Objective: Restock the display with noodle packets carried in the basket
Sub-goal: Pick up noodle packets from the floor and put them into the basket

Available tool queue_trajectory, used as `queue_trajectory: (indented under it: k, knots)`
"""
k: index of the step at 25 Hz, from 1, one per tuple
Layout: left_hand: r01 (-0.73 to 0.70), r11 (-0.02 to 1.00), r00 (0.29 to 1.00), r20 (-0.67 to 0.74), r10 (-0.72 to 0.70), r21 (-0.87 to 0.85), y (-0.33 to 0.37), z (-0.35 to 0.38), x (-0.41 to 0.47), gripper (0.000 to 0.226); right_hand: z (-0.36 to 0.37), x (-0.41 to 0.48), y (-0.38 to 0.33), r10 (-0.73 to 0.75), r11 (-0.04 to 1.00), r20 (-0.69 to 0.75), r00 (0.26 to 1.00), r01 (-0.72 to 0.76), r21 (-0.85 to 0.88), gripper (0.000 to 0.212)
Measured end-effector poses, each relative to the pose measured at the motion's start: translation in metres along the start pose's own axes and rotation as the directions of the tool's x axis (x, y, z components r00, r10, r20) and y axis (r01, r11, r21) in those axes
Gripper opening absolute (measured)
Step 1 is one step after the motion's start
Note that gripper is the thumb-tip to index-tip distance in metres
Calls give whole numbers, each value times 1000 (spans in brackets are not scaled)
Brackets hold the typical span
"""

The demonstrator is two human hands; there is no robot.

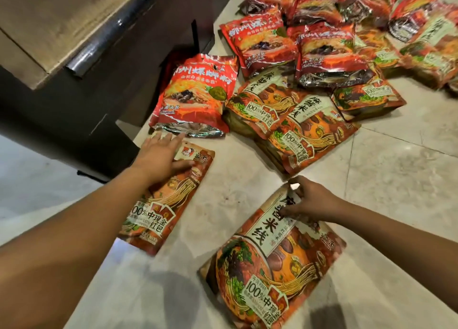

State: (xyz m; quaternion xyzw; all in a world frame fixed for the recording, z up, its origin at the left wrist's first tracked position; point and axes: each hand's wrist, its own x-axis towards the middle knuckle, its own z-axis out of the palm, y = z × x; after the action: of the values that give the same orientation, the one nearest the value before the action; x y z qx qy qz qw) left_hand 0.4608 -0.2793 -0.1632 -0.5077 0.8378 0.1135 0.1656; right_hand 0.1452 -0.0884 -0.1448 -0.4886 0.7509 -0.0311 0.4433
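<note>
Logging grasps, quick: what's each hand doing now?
Left hand: open, flat on the left orange plastic noodle packet.
Right hand: pinching top of the right orange plastic noodle packet.

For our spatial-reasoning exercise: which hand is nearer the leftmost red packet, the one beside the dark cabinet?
Left. The left hand rests just short of the red packet, almost touching its silver edge. The right hand is farther, down to its right, pinching an orange packet.

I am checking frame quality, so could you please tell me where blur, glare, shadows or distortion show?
In the head view, the far packets at top right are smeared by blur, while the near packet pinched by the right hand reads clearly; glare whitens the foil hem of the red packet; dark shadows fall on the tiles at the bottom; the wide lens curves the tile joints.
</note>
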Motion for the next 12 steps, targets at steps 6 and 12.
queue_trajectory:
  k: [6, 12]
  knots:
    - [220, 973, 975, -9, -222, -67, 10, 22, 2, 81, 0, 3, 18, 110, 971, 22, 994, -112, 212, 58]
    - [304, 947, 948, -62, -311, -99, 15, 12, 1, 99, 8, -6, 13, 180, 939, 7, 984, -174, 298, 45]
